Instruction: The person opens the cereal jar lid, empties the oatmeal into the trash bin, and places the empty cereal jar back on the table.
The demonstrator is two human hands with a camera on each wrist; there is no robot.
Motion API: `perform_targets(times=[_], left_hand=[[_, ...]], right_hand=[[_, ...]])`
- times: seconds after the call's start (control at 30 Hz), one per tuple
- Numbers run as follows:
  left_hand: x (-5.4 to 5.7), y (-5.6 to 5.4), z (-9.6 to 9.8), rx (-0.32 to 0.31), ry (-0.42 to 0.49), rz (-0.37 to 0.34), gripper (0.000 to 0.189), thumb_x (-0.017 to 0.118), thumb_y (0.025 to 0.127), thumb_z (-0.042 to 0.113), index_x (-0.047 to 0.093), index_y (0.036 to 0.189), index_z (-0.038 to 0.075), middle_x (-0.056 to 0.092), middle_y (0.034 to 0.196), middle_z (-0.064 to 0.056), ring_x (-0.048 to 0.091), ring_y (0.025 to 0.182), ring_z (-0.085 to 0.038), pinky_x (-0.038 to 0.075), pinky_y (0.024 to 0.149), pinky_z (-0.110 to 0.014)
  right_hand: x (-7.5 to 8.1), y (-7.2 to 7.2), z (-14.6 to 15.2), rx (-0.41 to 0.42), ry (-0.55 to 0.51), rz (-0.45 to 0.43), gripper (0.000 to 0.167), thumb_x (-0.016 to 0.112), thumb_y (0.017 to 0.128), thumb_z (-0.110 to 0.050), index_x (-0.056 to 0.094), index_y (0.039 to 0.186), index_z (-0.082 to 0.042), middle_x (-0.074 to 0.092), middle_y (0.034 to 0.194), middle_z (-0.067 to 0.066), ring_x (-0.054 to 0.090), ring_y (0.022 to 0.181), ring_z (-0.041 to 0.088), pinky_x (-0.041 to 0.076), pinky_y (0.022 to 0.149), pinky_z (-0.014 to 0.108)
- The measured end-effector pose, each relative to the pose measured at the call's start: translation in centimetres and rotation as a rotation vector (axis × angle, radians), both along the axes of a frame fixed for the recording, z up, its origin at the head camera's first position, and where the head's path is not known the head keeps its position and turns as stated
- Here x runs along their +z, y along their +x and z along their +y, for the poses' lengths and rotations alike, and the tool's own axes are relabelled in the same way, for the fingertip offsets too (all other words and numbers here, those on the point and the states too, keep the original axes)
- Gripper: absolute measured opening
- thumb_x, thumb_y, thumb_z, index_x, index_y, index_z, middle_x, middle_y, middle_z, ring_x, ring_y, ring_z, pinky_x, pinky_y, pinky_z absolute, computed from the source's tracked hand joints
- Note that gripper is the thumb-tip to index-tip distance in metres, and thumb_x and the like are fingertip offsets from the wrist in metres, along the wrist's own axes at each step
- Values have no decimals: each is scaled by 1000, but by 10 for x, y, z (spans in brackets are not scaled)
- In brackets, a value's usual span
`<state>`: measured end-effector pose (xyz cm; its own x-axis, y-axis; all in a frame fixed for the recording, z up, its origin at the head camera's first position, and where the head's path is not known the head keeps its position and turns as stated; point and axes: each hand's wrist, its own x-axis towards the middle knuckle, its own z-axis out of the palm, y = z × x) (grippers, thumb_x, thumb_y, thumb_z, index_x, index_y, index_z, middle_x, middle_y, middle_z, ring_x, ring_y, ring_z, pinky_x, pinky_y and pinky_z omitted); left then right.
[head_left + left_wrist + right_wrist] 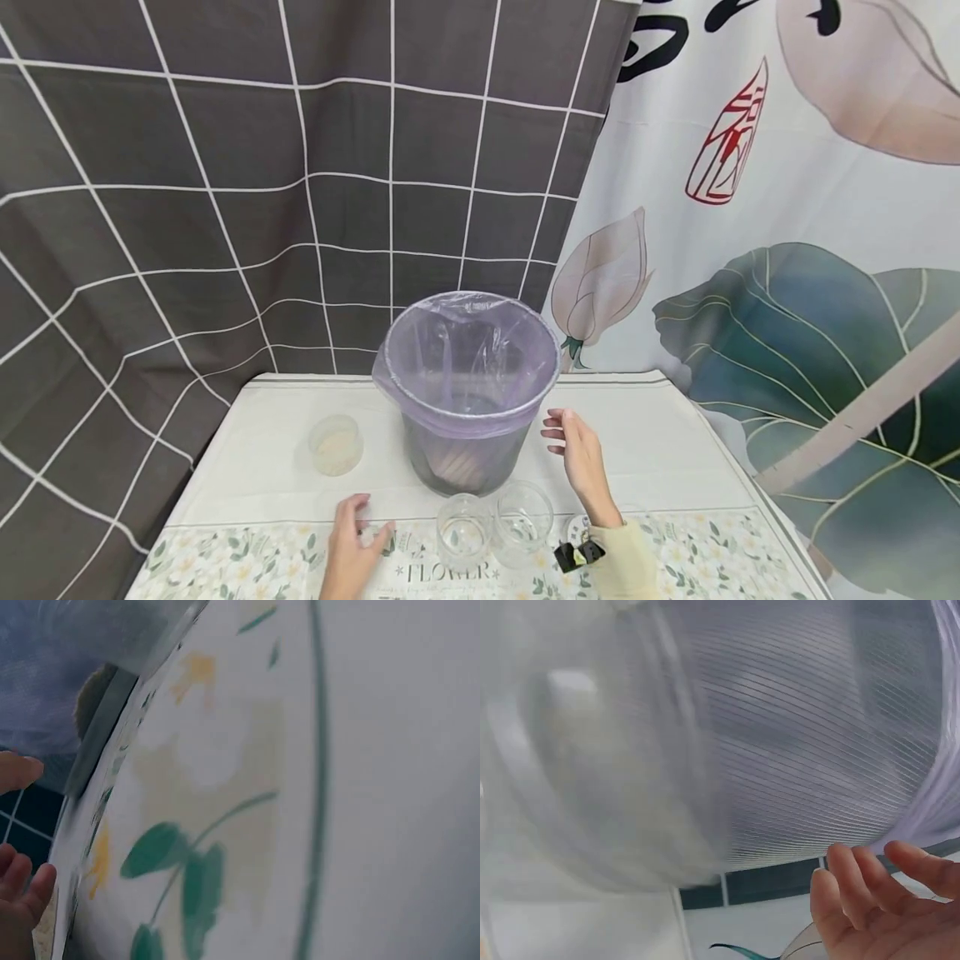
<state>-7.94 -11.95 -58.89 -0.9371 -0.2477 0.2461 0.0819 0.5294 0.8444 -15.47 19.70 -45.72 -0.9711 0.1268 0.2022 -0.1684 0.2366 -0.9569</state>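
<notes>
A clear bin lined with a purple bag [465,425] stands upright at the middle of the table. My right hand [577,450] is just right of the bin with fingers loosely bent and nothing in them; in the right wrist view its fingertips [840,859] come near the ribbed bin wall [802,750]. My left hand [352,542] hovers over the front left of the table, thumb and fingers spread and holding nothing. Between the hands, in front of the bin, stand two clear containers, the left cup [463,533] and the right cup [523,521].
A round clear tub with pale contents [337,450] stands left of the bin. A flowered cloth [255,558] covers the table's front. Behind hangs a dark grid curtain [345,217], with a lotus-print curtain [750,333] on the right.
</notes>
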Motion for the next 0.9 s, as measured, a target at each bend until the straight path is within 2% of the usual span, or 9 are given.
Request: perform_targets(times=[0.07,0.17,0.23,0.3,0.5,0.6,0.7,0.9], left_hand=[[4,-7,-10,30,16,-55,64,74,73,9,39,125,0,40,122,-18,48,104,-34,46,87,-45],[10,-19,-23,62,54,-137,77,72,76,15,24,135,1,22,132,-24,27,120,-42,32,97,-57],[12,-28,-28,97,56,-140,87,73,75,17,15,138,1,13,134,-27,17,122,-46,24,99,-62],[13,-36,-31,128,59,-127,94,74,75,19,9,140,2,9,136,-28,12,123,-47,19,100,-64],[14,-59,-35,224,100,-32,103,78,71,23,6,143,6,10,138,-26,14,126,-45,18,103,-61],[16,-67,-36,266,129,-16,107,79,70,27,4,144,8,11,138,-26,15,126,-45,18,104,-60],[20,-73,-36,287,185,-43,110,78,70,26,0,145,9,9,140,-27,13,127,-46,16,104,-61],[24,-79,-36,342,276,-112,110,74,71,13,-7,145,9,4,141,-28,11,129,-49,13,105,-61]], right_hand=[[-7,7,-1,-27,6,5,46,29,100,-32,58,110,3,62,102,21,63,91,31,55,71,35],[-14,17,-1,-70,14,13,41,34,100,-31,59,108,1,63,99,17,64,89,27,55,71,32],[-18,24,-1,-100,33,22,36,38,99,-28,60,107,0,64,97,13,64,87,24,55,70,30],[-18,32,-3,-123,35,25,32,41,98,-23,60,107,0,64,95,12,65,86,23,55,69,29],[-1,58,-14,-159,33,-1,24,47,96,-14,60,106,3,65,95,15,63,87,31,55,73,36],[2,64,-17,-170,49,-18,22,49,95,-12,60,106,4,65,96,15,64,87,29,54,76,36],[-1,66,-16,-179,45,-14,20,51,93,-9,60,105,4,65,94,14,65,83,22,54,74,29],[-26,67,-10,-179,16,-33,20,56,91,-11,61,107,-2,65,91,7,63,80,10,51,71,18]])
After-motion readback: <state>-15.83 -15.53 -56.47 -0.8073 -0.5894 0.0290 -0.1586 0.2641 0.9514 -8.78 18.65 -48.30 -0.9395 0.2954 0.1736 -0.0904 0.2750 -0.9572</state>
